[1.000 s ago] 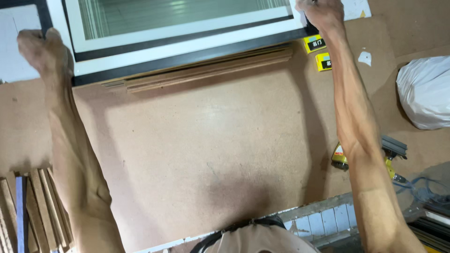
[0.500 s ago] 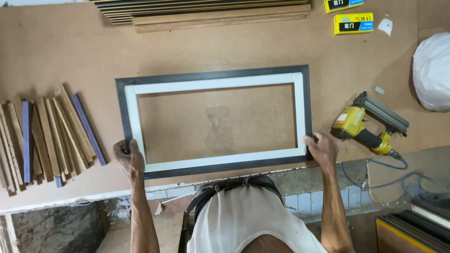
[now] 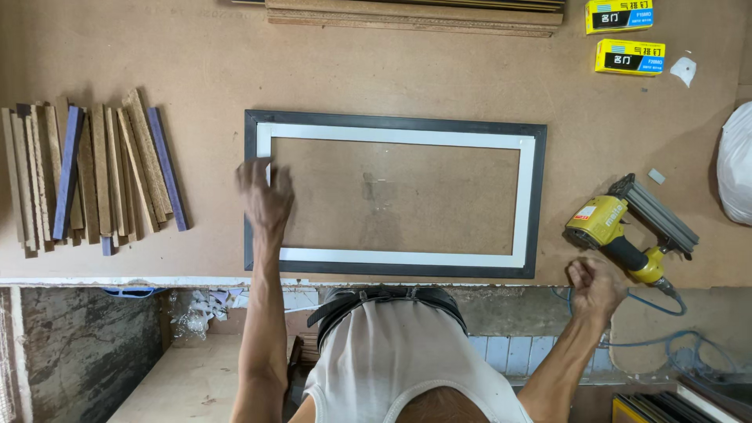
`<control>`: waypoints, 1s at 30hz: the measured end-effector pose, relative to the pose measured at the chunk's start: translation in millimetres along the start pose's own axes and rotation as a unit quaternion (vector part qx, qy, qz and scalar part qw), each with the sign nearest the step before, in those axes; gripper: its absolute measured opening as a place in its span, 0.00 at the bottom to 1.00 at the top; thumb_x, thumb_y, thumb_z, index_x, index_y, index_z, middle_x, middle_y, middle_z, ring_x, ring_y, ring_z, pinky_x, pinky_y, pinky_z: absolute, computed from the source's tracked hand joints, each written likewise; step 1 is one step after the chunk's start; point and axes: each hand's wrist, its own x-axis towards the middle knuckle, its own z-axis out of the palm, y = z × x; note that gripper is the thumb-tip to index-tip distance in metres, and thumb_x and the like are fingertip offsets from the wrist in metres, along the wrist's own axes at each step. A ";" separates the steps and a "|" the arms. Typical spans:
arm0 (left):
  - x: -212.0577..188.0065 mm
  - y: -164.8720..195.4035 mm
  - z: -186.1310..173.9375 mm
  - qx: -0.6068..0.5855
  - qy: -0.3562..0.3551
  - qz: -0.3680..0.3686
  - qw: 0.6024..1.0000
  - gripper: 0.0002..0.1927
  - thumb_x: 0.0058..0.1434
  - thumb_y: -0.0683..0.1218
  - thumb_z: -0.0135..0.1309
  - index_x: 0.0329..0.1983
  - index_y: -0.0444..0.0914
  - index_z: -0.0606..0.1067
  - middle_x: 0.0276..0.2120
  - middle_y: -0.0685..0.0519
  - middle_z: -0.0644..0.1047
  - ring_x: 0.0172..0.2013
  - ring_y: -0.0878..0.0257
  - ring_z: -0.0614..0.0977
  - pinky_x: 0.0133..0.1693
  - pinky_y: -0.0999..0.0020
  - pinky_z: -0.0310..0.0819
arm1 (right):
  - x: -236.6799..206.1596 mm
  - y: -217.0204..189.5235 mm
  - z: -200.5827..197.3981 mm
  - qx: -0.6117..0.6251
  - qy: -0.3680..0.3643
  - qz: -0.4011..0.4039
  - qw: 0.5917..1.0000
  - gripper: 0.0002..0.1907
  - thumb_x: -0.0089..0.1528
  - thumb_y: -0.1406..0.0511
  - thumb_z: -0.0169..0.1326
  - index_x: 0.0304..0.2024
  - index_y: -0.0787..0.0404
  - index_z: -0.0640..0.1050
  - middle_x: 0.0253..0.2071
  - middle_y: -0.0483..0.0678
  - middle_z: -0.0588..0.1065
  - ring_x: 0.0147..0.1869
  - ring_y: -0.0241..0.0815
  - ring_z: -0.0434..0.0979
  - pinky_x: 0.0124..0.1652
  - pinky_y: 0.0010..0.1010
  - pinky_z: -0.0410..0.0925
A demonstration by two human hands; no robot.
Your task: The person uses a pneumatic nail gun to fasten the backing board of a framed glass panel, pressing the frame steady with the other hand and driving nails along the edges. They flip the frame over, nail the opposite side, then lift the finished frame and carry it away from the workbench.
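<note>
A rectangular picture frame (image 3: 392,125) with a black outer edge and a white inner border lies flat on the brown board table (image 3: 376,70), glass in its middle. My left hand (image 3: 265,196) rests on the frame's left side, blurred, fingers spread. Off the frame, my right hand (image 3: 597,287) hovers at the table's near edge with loosely curled fingers and nothing in it. It is just below a yellow pneumatic nail gun (image 3: 627,227) that lies on the table to the frame's right.
A pile of several wooden strips (image 3: 94,176), some blue, lies at the left. Long moulding lengths (image 3: 415,12) are stacked at the far edge. Two yellow boxes (image 3: 627,35) sit at the far right, beside a white bag (image 3: 736,164). A blue air hose (image 3: 666,341) hangs below the table edge.
Both hands have let go of the frame's near corners. My left hand moved up onto the left side; my right hand moved right, toward the nail gun.
</note>
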 end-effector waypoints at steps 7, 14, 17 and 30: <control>170.6 80.5 138.8 -0.107 -0.041 0.221 0.969 0.21 0.60 0.39 0.61 0.56 0.30 0.74 0.53 0.37 0.77 0.59 0.44 0.76 0.61 0.49 0.69 | 50.2 -22.8 8.8 0.332 0.004 0.083 0.940 0.13 0.55 0.74 0.56 0.44 0.72 0.77 0.47 0.58 0.81 0.52 0.56 0.85 0.56 0.51 0.79; 228.8 119.4 202.5 -0.034 -0.039 0.295 0.954 0.29 0.62 0.44 0.62 0.64 0.27 0.69 0.57 0.37 0.71 0.60 0.42 0.70 0.64 0.43 0.61 | 63.3 -38.5 28.0 0.346 0.054 0.135 0.927 0.16 0.53 0.64 0.65 0.42 0.62 0.81 0.48 0.52 0.82 0.55 0.51 0.83 0.57 0.46 0.77; 227.3 118.7 207.7 -0.056 -0.046 0.281 0.957 0.27 0.65 0.45 0.62 0.63 0.29 0.69 0.55 0.41 0.68 0.58 0.45 0.69 0.64 0.43 0.58 | 70.0 -42.5 32.9 0.324 0.089 0.162 0.928 0.11 0.47 0.63 0.64 0.32 0.52 0.79 0.40 0.44 0.80 0.44 0.46 0.81 0.45 0.40 0.69; 170.7 96.5 196.8 -0.086 -0.033 0.264 0.960 0.14 0.68 0.46 0.63 0.54 0.39 0.77 0.45 0.50 0.72 0.51 0.55 0.71 0.60 0.47 0.62 | 30.8 -40.1 44.8 0.316 -0.161 -0.164 0.920 0.08 0.55 0.79 0.53 0.33 0.64 0.72 0.30 0.52 0.73 0.39 0.50 0.77 0.56 0.44 0.76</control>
